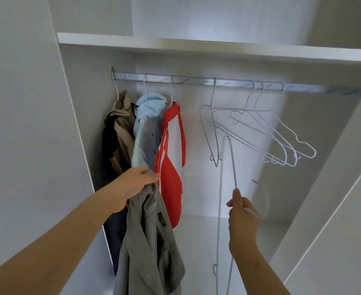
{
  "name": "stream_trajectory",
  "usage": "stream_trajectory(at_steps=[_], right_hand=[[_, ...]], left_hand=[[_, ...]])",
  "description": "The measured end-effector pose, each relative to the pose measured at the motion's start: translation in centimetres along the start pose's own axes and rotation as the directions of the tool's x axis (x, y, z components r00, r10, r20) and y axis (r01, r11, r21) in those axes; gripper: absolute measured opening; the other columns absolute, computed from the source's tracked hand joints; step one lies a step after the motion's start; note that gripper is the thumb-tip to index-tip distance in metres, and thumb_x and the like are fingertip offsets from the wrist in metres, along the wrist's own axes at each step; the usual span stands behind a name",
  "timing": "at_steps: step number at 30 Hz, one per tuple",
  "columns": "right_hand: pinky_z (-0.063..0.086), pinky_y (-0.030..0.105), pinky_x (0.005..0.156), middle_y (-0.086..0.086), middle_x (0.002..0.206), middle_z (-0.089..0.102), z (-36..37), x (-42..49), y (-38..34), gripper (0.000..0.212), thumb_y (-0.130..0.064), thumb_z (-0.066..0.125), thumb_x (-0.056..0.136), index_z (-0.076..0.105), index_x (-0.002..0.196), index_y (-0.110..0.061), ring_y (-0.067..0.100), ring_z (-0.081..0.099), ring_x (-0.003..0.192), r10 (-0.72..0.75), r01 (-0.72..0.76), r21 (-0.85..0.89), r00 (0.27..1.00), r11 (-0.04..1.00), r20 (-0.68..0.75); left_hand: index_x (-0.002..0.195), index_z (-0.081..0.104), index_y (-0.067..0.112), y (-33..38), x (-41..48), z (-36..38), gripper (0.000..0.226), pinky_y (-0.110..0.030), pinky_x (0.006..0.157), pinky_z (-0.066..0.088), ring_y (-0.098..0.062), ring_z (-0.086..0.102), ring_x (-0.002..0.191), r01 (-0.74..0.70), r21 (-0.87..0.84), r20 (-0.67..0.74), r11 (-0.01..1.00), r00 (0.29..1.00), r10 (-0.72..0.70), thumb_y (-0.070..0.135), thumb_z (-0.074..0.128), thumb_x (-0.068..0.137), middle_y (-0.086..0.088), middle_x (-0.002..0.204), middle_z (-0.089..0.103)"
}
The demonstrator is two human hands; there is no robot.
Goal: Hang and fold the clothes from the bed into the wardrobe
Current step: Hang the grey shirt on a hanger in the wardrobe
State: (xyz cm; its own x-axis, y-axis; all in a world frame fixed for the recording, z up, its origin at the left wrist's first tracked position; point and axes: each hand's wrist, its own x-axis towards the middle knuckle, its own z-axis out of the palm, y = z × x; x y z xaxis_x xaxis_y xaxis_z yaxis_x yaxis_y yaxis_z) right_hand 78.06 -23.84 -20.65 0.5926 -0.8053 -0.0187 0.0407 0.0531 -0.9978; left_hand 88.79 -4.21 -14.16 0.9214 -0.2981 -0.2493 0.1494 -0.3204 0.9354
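**Holding a grey garment (149, 241) and a wire hanger (232, 162) below the wardrobe rail (196, 81)**

The left grip (137, 180) is clenching the top of the grey garment. The cloth is hanging straight down from it, in front of the clothes at the rail's left end, and is running out past the bottom of the view.

The right grip (242, 216) is pinching the wire hanger between thumb and fingers. This hanger is not touching the rail. It is sitting below the rail's middle, with one narrow end pointing up and its long wires trailing down beside the forearm, partly blurred.

Three garments are hanging close together at the rail's left end:
- a beige one (120, 124), nearest the side wall
- a light blue one (145, 116)
- a red and white one (173, 145)

Several empty hangers (260, 128) are dangling along the rail's right half, and most are bunching toward its right end. A white shelf (196, 47) is running across above the rail.
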Motion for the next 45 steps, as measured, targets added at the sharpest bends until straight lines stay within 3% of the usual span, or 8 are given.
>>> stream_trajectory(at_steps=[7, 11, 17, 26, 30, 33, 37, 45], right_hand=[[0.022, 0.022, 0.042, -0.009, 0.036, 0.029, -1.9, 0.6, -0.8, 0.055, -0.033, 0.053, 0.093, 0.041, 0.042, -0.018, 0.005, 0.023, 0.033, 0.011, -0.018, 0.136, 0.999, 0.991, 0.049], [0.023, 0.02, 0.041, -0.01, 0.033, 0.028, -2.1, 0.6, -1.1, 0.067, -0.027, 0.054, 0.094, 0.039, 0.029, -0.02, 0.004, 0.023, 0.03, 0.046, -0.076, 0.214, 0.989, 0.974, 0.141], [0.024, 0.017, 0.038, -0.007, 0.032, 0.026, -2.2, 0.9, -1.8, 0.069, -0.019, 0.05, 0.095, 0.037, 0.028, -0.02, 0.006, 0.022, 0.03, 0.004, -0.087, 0.209, 0.93, 0.974, 0.366], [0.027, 0.015, 0.037, -0.008, 0.031, 0.033, -1.7, 0.9, -2.8, 0.048, -0.023, 0.057, 0.091, 0.036, 0.05, -0.012, 0.003, 0.027, 0.026, 0.09, -0.037, -0.108, 0.837, 0.993, 0.539], [0.027, 0.015, 0.037, -0.008, 0.031, 0.034, -1.5, 1.3, -3.8, 0.048, -0.024, 0.058, 0.09, 0.037, 0.049, -0.012, 0.003, 0.027, 0.027, 0.071, 0.005, -0.14, 0.842, 0.99, 0.534], [0.026, 0.013, 0.035, -0.009, 0.031, 0.035, -1.4, 1.2, -4.4, 0.048, -0.024, 0.059, 0.09, 0.039, 0.049, -0.012, 0.003, 0.028, 0.026, 0.06, 0.042, -0.178, 0.843, 0.983, 0.534], [0.026, 0.009, 0.033, -0.01, 0.028, 0.037, -0.8, 0.8, -5.5, 0.044, -0.026, 0.058, 0.091, 0.043, 0.053, -0.01, 0.003, 0.033, 0.024, 0.042, 0.079, -0.202, 0.844, 0.976, 0.534], [0.032, 0.008, 0.038, -0.015, 0.034, 0.045, 0.6, 0.2, -6.8, 0.022, -0.025, 0.054, 0.093, 0.06, 0.075, -0.014, -0.004, 0.044, 0.033, -0.096, 0.242, -0.189, 0.818, 0.952, 0.567]], left_hand=[[0.084, 0.059, 0.008, 0.4, -0.4, -1.4, 0.027, -0.023, 0.058, 0.038, -0.015, 0.052, 0.068, -0.104, 0.498, -0.189, 0.861, 0.956, 0.225, 0.033, 0.057, 0.09, -0.008, 0.079, 0.058], [0.087, 0.063, 0.009, 0.9, -0.9, -2.5, 0.021, -0.026, 0.062, 0.039, -0.017, 0.053, 0.072, -0.106, 0.582, -0.27, 0.806, 0.91, 0.315, 0.029, 0.057, 0.09, -0.007, 0.079, 0.059], [0.081, 0.063, 0.013, 2.5, -1.5, -4.1, 0.013, -0.026, 0.055, 0.049, -0.023, 0.057, 0.067, -0.112, -0.177, -0.377, 0.978, 0.925, 0.038, 0.015, 0.057, 0.092, -0.012, 0.077, 0.061], [0.084, 0.066, 0.017, 3.9, -1.1, -4.7, 0.01, -0.024, 0.054, 0.047, -0.017, 0.063, 0.059, -0.207, -0.25, -0.436, 0.946, 0.896, 0.08, 0.023, 0.06, 0.09, -0.005, 0.072, 0.066], [0.072, 0.065, 0.02, 4.2, -1.5, -4.2, 0.021, -0.023, 0.053, 0.04, -0.013, 0.057, 0.06, -0.31, 0.087, -0.536, 0.947, 0.786, 0.307, 0.022, 0.058, 0.091, 0.0, 0.064, 0.062], [0.078, 0.064, 0.018, 4.1, -2.2, -3.7, 0.019, -0.024, 0.052, 0.034, -0.011, 0.049, 0.057, -0.212, 0.661, -0.458, 0.719, 0.645, 0.612, 0.023, 0.053, 0.093, 0.003, 0.059, 0.055], [0.091, 0.065, 0.016, 4.1, -2.8, -1.7, 0.02, -0.02, 0.053, 0.033, -0.011, 0.048, 0.059, -0.217, 0.795, -0.351, 0.567, 0.598, 0.721, 0.026, 0.048, 0.095, 0.0, 0.069, 0.059], [0.082, 0.065, 0.031, 4.5, -2.6, 0.3, 0.014, -0.011, 0.051, 0.035, -0.003, 0.052, 0.061, -0.346, 0.341, -0.498, 0.874, 0.722, 0.48, 0.024, 0.056, 0.091, 0.013, 0.068, 0.058]])
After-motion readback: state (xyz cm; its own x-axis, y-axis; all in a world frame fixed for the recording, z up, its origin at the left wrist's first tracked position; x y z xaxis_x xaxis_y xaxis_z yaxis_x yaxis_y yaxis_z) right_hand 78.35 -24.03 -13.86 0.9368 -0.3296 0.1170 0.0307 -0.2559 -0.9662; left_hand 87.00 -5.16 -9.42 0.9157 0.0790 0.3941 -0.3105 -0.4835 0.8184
